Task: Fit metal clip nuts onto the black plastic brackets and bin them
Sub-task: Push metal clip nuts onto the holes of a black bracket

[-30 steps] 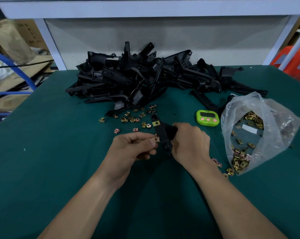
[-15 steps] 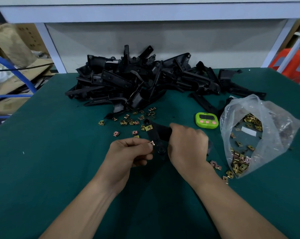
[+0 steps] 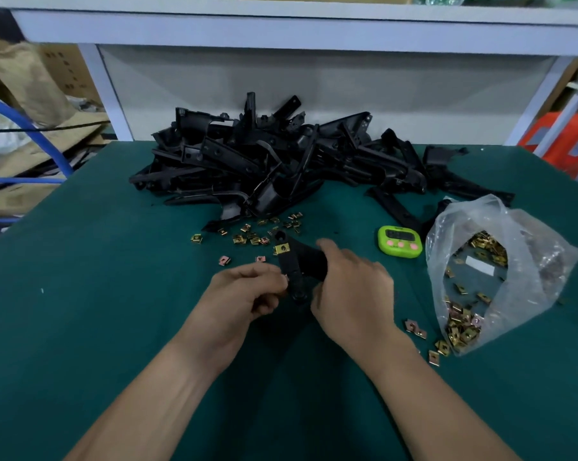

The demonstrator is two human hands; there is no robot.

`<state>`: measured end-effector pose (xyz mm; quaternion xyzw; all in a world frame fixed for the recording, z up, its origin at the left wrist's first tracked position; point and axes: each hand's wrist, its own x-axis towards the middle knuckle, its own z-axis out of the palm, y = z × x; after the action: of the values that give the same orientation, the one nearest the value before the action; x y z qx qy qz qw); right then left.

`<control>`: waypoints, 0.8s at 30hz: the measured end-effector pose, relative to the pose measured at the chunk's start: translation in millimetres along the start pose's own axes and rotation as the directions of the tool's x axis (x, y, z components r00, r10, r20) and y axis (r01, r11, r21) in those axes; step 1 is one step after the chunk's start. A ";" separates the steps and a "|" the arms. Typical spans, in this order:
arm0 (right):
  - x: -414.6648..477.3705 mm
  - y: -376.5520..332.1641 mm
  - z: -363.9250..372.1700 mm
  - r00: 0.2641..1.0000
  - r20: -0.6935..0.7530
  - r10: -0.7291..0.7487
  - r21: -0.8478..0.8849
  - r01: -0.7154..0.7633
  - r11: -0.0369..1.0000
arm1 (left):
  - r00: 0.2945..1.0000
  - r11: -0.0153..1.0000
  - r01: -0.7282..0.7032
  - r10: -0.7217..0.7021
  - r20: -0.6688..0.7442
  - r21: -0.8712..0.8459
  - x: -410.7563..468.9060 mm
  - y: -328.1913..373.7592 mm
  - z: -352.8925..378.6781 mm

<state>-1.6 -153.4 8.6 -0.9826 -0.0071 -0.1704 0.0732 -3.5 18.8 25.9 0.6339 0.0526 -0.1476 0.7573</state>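
bracket (image 3: 302,266): likely light, stiff; grip wide right end | right hand (image 3: 351,287): curled round it | left hand (image 3: 247,294): pinching narrow strip | clip nut (image 3: 282,249): 1 seated far end

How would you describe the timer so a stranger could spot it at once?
Start at the green table. Near its right side lies a clear bag of metal clips; the timer sits just left of it. It is the only lime-green thing, with pink buttons.
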 end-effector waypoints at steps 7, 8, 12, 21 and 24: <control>3.4 5.1 3.2 0.988 0.150 -0.043 0.505 -0.039 0.862 | 0.999 0.997 0.005 -0.009 -0.041 -0.083 7.6 0.3 -8.4; 4.5 6.0 5.8 0.989 0.145 -0.016 0.512 -0.061 0.857 | 0.999 0.997 -0.006 0.003 -0.041 -0.079 7.5 -0.7 -8.6; 5.3 5.0 11.7 0.990 0.107 0.091 0.489 -0.132 0.862 | 0.994 0.995 -0.062 0.055 -0.093 -0.074 5.0 -3.6 -3.1; 1.3 -1.3 6.7 0.974 -0.022 0.227 0.444 -0.194 0.875 | 0.851 0.831 -0.280 0.447 -0.277 0.480 -9.3 -9.0 18.5; 0.2 -5.0 5.0 0.976 -0.038 0.215 0.417 -0.180 0.891 | 0.820 0.820 -0.275 0.473 -0.322 0.503 -9.9 -13.1 22.7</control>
<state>0.1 -147.8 4.8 -0.9328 0.0601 -0.1973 0.2955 -19.1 -3.8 20.5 0.8001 0.0562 0.1445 0.5795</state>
